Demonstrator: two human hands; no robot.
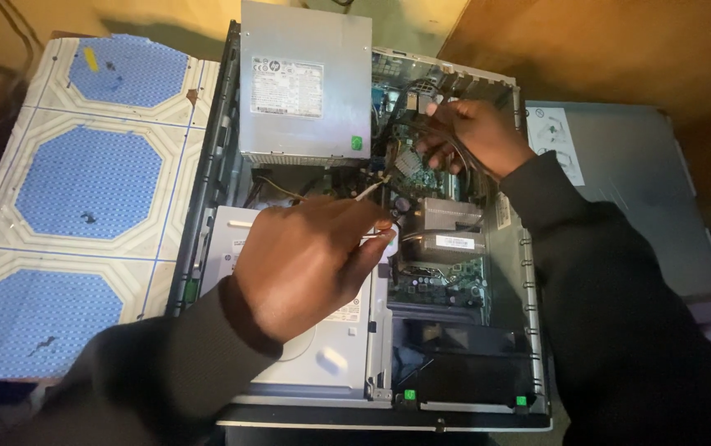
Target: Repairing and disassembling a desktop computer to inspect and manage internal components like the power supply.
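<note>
Left hand (306, 260): nearest the camera, over the silver drive bay (322, 347); its grip is pinched on a thin pale tool (369, 192) whose tip points into the open computer case (529, 272).
Heatsink (446, 227): metal block just right of the left hand, above the green circuit board (442, 285).
Right hand (471, 136): farther in, near the case's back wall; its grip is closed around a bundle of dark cables (409, 124).
Power supply (306, 83): grey box at the far left of the case.
Side panel (620, 182): grey sheet lying right of the case.
Tabletop (83, 182): blue-and-cream patterned cover, left of the case.
</note>
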